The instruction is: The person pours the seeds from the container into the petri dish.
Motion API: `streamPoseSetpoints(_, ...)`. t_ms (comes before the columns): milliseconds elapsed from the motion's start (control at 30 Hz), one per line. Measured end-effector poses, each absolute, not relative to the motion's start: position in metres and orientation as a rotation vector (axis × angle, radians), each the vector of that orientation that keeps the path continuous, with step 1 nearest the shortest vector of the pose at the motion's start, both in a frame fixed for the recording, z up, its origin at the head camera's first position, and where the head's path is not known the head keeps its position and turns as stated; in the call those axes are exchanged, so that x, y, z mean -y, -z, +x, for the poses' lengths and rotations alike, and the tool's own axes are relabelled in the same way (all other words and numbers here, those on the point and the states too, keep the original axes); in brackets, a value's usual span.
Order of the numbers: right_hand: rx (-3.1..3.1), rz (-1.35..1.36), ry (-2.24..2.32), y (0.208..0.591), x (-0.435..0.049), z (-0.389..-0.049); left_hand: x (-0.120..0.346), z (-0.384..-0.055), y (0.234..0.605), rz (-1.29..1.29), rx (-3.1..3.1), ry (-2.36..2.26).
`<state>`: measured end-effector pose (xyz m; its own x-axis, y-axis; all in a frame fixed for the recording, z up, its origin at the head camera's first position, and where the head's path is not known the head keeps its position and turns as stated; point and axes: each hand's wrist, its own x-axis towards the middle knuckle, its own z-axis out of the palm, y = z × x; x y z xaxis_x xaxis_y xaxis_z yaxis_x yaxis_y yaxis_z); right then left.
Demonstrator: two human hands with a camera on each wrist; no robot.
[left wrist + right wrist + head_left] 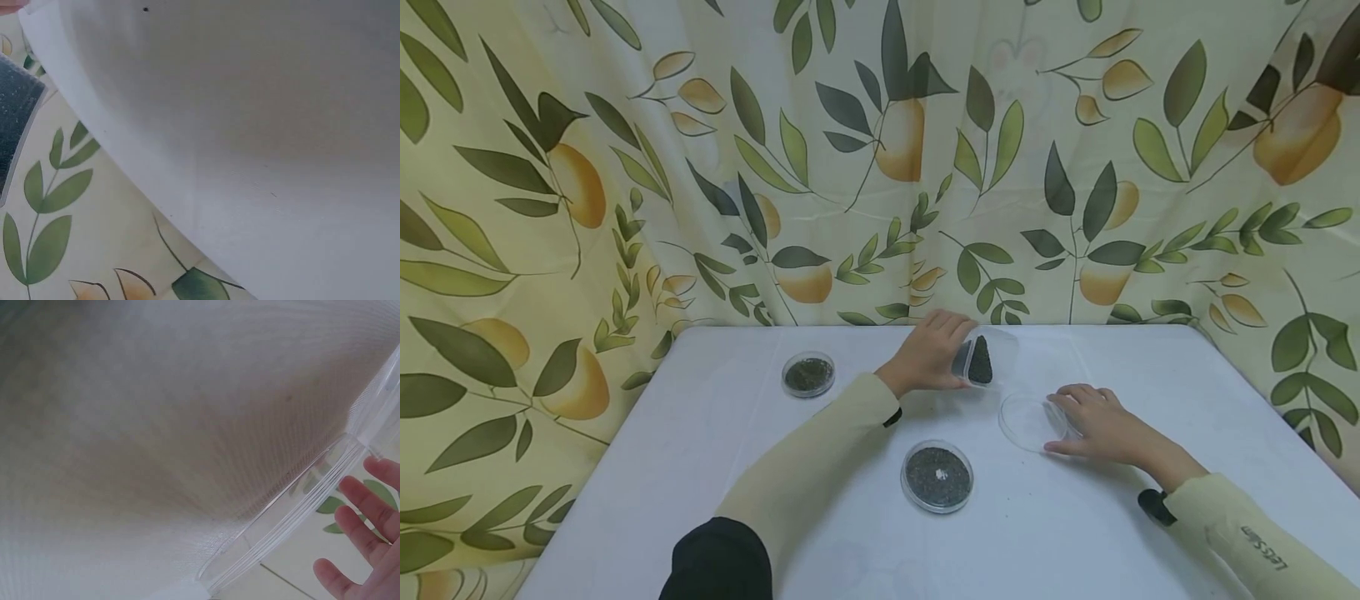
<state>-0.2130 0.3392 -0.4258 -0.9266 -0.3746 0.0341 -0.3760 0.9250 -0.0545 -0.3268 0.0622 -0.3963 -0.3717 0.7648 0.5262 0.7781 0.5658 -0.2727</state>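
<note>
My left hand (pixel 928 352) grips a clear plastic box (pixel 998 346) from its left side near the back of the table. The box is tilted, and dark grains (pixel 981 362) are heaped in a wedge inside it. In the left wrist view only an edge of the box (pixel 19 119) shows, dark with grains. My right hand (pixel 1101 425) is at the right rim of a clear, round petri dish (pixel 1026 425). Its fingers are spread and fairly straight beside the dish wall (pixel 294 515) in the right wrist view. No grains show in this dish.
A petri dish of dark grains (pixel 937 477) with a small pale patch stands front centre. Another petri dish of dark greenish material (pixel 808 374) is at the back left. A white cloth covers the table (pixel 820 533); a leaf-patterned curtain (pixel 865 233) hangs right behind.
</note>
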Motion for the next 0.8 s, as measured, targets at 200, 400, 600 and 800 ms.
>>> streamPoseSetpoints(200,3.061,0.598,-0.105,0.425,-0.338,-0.213,-0.070,-0.322,0.393,-1.245,2.156,-0.060)
streamPoseSetpoints(400,3.055,0.606,-0.106,0.423,-0.338,-0.212,-0.076,-0.316,0.388,-1.285,2.176,-0.070)
streamPoseSetpoints(600,3.052,0.605,-0.097,0.422,-0.337,-0.211,-0.080,-0.313,0.386,-1.318,2.148,-0.099)
streamPoseSetpoints(800,3.058,0.600,-0.092,0.423,-0.337,-0.211,-0.084,-0.310,0.385,-1.330,2.138,-0.165)
